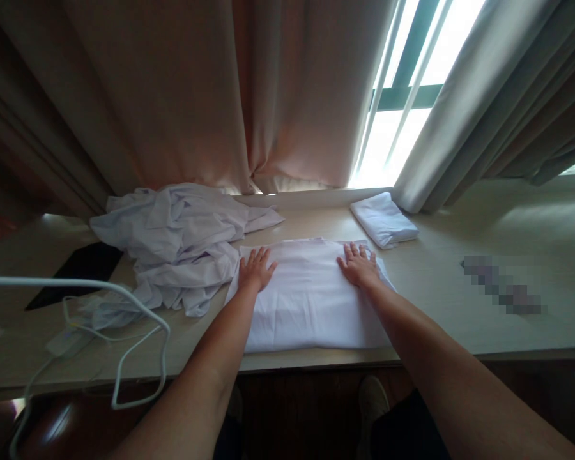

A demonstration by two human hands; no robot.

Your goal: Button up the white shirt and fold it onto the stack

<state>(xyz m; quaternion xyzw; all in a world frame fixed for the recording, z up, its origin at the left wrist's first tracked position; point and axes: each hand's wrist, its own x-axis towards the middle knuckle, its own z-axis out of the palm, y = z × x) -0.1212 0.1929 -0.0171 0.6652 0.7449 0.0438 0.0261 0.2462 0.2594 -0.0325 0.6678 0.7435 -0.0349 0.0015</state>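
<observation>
We press our left hand [255,269] and right hand [359,265], fingers spread flat, on the white cloth [311,300] at the frame's centre.

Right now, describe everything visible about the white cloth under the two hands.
The white cloth is a thin, smooth fabric folded into a flat rectangle with faint creases. It lies on the pale table, its near edge close to the table's front edge. The left hand and the right hand press flat, fingers spread, on its far corners. A crumpled white heap touches its left side.
</observation>
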